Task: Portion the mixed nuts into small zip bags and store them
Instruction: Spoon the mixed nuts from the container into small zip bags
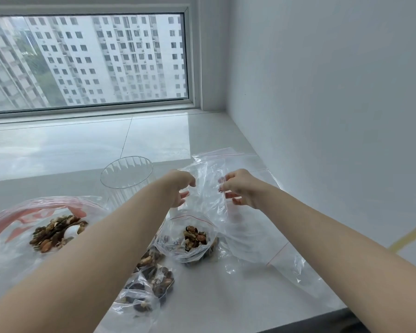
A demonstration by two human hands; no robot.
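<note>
Windowsill (154, 140): hands seemingly pinching (both) empty bag (208, 188).

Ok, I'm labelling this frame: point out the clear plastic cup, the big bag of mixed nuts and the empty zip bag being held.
clear plastic cup (126, 174), head view, on its rim.
big bag of mixed nuts (55, 233), head view, on the nuts inside.
empty zip bag (208, 188), head view, on the film between the hands.

Brown nuts (55, 233); clear zip bag (208, 188), red seal line; white sill (154, 138).
</note>
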